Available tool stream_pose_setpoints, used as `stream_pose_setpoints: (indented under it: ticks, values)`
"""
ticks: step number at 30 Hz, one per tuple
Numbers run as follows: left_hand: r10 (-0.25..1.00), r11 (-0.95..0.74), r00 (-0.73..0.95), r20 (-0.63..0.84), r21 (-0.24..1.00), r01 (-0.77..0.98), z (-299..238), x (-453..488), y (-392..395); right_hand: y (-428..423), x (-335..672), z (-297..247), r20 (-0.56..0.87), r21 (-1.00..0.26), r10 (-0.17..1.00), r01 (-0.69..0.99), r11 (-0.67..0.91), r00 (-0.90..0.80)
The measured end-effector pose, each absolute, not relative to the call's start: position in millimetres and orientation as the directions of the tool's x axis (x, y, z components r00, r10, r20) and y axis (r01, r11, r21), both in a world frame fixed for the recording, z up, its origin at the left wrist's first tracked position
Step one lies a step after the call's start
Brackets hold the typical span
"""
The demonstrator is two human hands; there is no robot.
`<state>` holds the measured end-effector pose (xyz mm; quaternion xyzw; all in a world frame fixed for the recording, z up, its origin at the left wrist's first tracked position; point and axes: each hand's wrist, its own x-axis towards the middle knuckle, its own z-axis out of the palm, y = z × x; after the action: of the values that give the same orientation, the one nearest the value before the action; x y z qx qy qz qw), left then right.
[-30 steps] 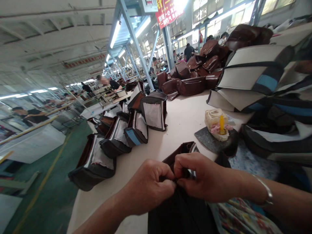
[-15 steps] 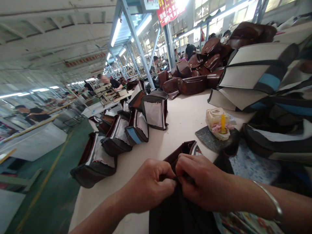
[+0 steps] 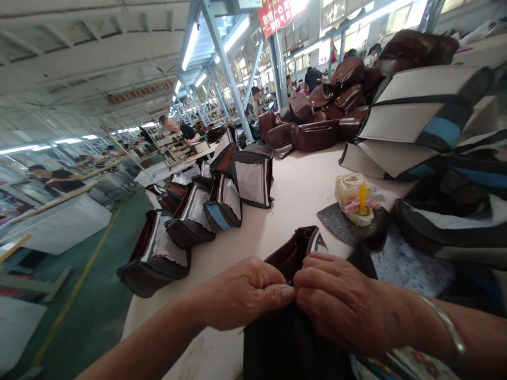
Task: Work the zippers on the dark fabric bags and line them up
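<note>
A half-made bag with a dark brown leather body and black lining lies before me at the table's near side. My left hand pinches its edge between thumb and forefinger. Right beside it, my right hand, with a silver bangle on the wrist, grips the same edge, its fingers folded over. The fingertips of both hands nearly meet there, and what exactly lies under them is hidden. Black lining cloth hangs down below the hands.
Several unfinished bags stand along the table's left edge. A glue-crusted container with a yellow-handled tool sits on a dark slab. Brown leather bags are heaped behind, and pale panels are stacked at right.
My right hand has turned and its fingers now lie more flatly over the edge. My left thumb has straightened, and both hands have shifted slightly right. The view has tilted a little.
</note>
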<state>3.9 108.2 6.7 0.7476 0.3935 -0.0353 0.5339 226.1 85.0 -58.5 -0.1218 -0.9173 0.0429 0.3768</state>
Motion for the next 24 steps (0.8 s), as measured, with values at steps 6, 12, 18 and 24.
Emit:
stream_pose_setpoints:
  ticks: [6,12,18,24]
  values:
    - [0.559,-0.322,0.734,-0.386,0.715,0.621,8.1,9.3,99.6,73.2,236.1,-70.4,0.699,-0.474,0.384,0.011,0.880,-0.603]
    - [0.609,-0.481,0.751,-0.254,0.635,0.604,13.0,12.2,88.9,92.9,239.7,-63.3,0.405,-0.871,0.714,-0.002,0.492,-0.572]
    - [0.675,-0.468,0.699,-0.234,0.597,0.651,10.2,11.7,82.7,112.6,232.2,-52.3,0.365,-0.829,0.424,-0.082,0.553,-0.829]
    - [0.652,-0.270,0.680,-0.335,0.736,0.621,21.1,0.7,91.8,104.1,234.3,-65.0,0.309,-0.923,0.524,-0.118,0.366,-0.794]
